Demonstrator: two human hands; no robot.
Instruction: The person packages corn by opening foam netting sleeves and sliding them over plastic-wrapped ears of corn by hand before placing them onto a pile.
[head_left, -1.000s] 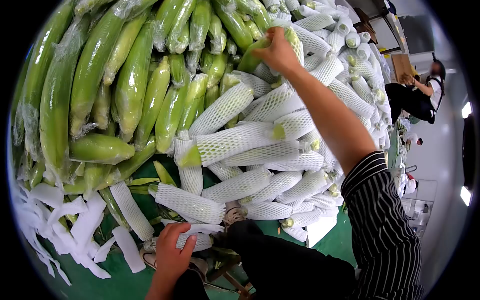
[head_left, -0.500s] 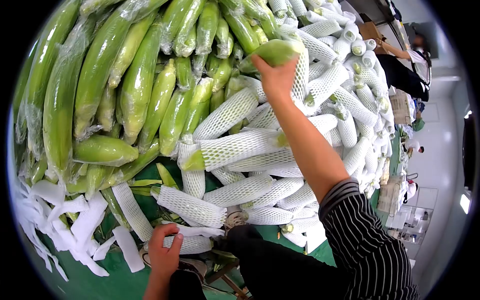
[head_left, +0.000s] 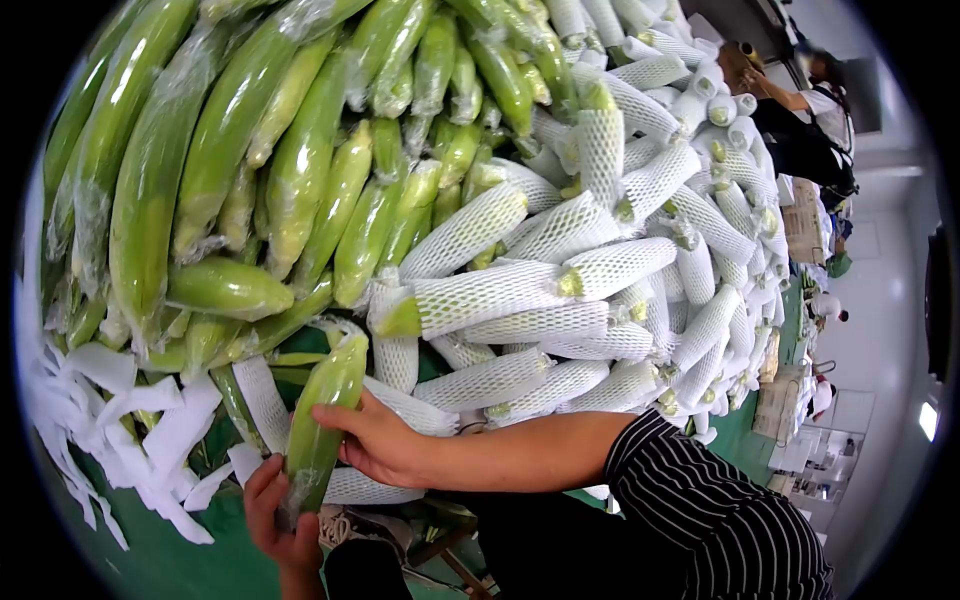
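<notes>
A green ear of corn [head_left: 335, 390] in its husk, wrapped in clear film, stands tilted in front of me at the lower left. My right hand [head_left: 385, 440] grips it from the right, thumb across its front. Around its lower end curl the fingers of my left hand [head_left: 275, 520], partly hidden by the corn. Just behind my hands lies a netted ear [head_left: 375, 488], partly covered by my right wrist. A white foam net sleeve [head_left: 262, 400] is on the left, close to the corn's upper part.
Film-wrapped green corn [head_left: 140, 220] is heaped at the upper left. Ears in white foam nets [head_left: 490, 300] fill the middle and right. White foam strips [head_left: 180, 440] lie at lower left over the green floor [head_left: 180, 560]. A co-worker [head_left: 815, 120] stands at the upper right.
My right hand has come down and left from the top of the heap, bringing the ear of corn to my left hand. The white foam piece by my left hand is no longer visible there.
</notes>
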